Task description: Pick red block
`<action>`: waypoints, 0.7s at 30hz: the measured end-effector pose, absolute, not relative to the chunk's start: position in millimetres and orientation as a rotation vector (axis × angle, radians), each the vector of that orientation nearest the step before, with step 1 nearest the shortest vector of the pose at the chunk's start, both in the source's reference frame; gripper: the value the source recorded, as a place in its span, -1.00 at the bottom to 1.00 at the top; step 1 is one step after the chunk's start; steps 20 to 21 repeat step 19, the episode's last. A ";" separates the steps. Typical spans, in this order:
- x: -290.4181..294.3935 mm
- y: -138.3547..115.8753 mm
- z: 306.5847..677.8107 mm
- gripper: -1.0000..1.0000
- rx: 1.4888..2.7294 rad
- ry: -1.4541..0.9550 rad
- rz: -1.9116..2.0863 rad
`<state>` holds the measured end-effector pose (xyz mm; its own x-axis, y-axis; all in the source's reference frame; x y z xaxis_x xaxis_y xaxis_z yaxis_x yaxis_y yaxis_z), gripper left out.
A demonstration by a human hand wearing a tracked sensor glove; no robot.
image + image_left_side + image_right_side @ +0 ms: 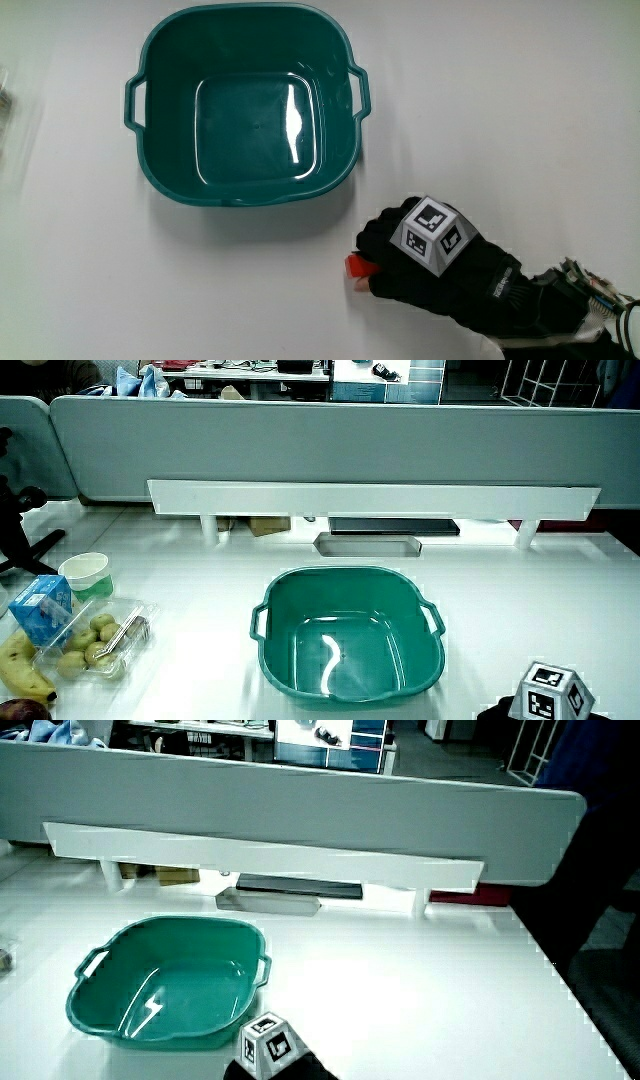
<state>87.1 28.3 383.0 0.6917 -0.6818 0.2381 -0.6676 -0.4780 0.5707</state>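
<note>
Gloved and black, the hand (425,262) lies low on the white worktop (520,120), nearer to the person than the basin, with one patterned cube (436,234) on its back and the forearm (560,305) trailing away from it. Its fingers (378,240) are curled over one red block (358,266), which peeks out at the fingertips and rests on the worktop; whether the grip has closed fully cannot be told. One teal basin (160,60) with two side handles stands near the hand, apart from it. In a side view one paper cup (87,573), one blue carton (42,608), one clear fruit tray (96,644) and one banana (20,668) sit together beside the basin, well apart from the hand.
</note>
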 end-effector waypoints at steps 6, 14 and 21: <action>87.6 18.5 360.3 1.00 2.307 -1.048 -0.016; 84.1 1.8 328.5 1.00 2.388 -1.066 0.003; 79.9 -10.5 308.5 1.00 2.449 -1.088 0.007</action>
